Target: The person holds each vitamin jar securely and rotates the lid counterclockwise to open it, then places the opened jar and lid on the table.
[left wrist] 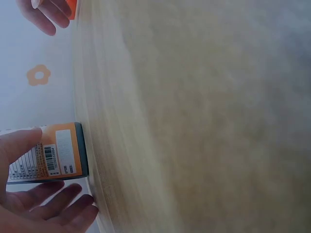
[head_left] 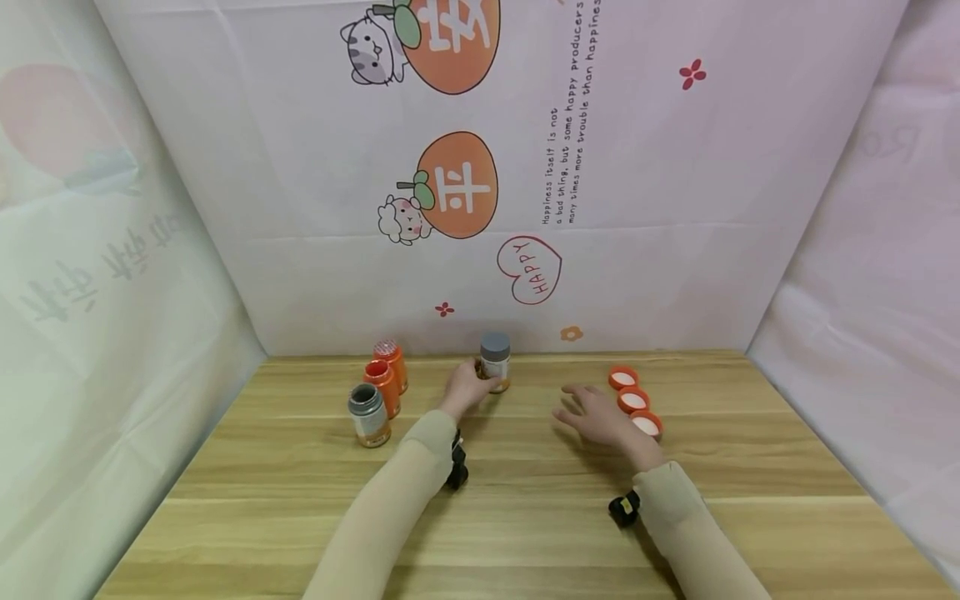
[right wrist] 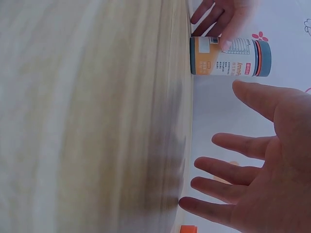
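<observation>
A capped jar with a grey lid and a white-and-orange label stands upright at the back middle of the table. My left hand holds it from the left side. Its thumb lies across the label, and the other fingers curve along the far side, partly hidden in the right wrist view. To the right of the jar, my right hand hovers low over the wood with its fingers spread and nothing in them. Close beside that hand, three orange-rimmed lids lie in a row with white insides up.
On the left stand three jars in a slanting row: a lidless grey one in front, a lidless orange one behind it, and another orange one at the back. A printed white cloth rises behind the wooden table.
</observation>
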A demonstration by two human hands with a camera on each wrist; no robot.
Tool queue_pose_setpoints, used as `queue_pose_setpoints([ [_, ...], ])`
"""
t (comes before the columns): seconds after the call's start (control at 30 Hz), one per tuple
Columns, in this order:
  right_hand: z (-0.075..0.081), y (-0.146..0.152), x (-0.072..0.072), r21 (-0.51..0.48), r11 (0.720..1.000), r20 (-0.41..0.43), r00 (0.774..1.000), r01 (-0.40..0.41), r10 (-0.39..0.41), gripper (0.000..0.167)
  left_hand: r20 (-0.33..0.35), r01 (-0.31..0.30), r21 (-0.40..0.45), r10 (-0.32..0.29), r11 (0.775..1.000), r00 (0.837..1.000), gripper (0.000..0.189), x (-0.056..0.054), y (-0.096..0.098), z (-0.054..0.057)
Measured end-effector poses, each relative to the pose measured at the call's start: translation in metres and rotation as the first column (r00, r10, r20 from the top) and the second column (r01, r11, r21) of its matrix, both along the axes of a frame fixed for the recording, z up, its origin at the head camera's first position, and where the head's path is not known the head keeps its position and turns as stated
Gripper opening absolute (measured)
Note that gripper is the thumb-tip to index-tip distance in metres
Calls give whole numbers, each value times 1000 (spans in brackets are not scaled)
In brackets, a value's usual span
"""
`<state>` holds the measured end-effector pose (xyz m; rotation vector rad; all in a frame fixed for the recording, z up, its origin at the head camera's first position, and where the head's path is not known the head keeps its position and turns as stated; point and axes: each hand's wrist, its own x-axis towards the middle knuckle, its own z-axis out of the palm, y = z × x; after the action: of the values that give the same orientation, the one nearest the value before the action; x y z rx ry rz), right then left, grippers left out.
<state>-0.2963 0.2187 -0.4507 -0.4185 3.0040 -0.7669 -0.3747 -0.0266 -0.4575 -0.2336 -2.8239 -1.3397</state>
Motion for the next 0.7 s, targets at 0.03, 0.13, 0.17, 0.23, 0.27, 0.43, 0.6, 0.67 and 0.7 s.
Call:
queue_pose_setpoints([
  [0.03, 0, 0, 0, 3, 1000, -3, 1000, -2, 2, 62, 1, 4, 8, -4, 1000, 1000, 54, -1, 0, -1],
  [0.13, 1, 0, 1, 5, 1000, -4, 1000, -5, 5, 63, 3, 20, 51, -20, 999, 1000, 56, -2, 0, -2],
  [0.17, 1, 0, 1, 7, 1000, -7, 1000, -9, 9, 63, 3, 23, 64, -24, 998, 1000, 57, -3, 0, -2],
  [0.23, 1, 0, 2, 3, 1000, -7, 1000, -11, 12, 64, 3, 26, 82, -27, 996, 1000, 57, -3, 1, -3],
  [0.27, 1, 0, 2, 1, 1000, -7, 1000, -12, 12, 65, 2, 27, 88, -27, 996, 1000, 58, -3, 1, -3],
  [0.43, 1, 0, 3, 9, 1000, -8, 1000, -16, 16, 67, -4, 28, 119, -27, 993, 1000, 59, -4, 3, -5],
  [0.6, 1, 0, 3, 10, 1000, -11, 1000, -12, 12, 64, 6, 11, 158, -12, 987, 1000, 59, -6, 3, -9],
  [0.67, 1, 0, 3, 10, 1000, -14, 1000, -12, 12, 62, 3, 8, 169, -9, 986, 1000, 59, -7, 3, -10],
  [0.7, 1, 0, 3, 9, 1000, -14, 1000, -12, 12, 61, 1, 9, 175, -9, 985, 1000, 59, -7, 3, -10],
])
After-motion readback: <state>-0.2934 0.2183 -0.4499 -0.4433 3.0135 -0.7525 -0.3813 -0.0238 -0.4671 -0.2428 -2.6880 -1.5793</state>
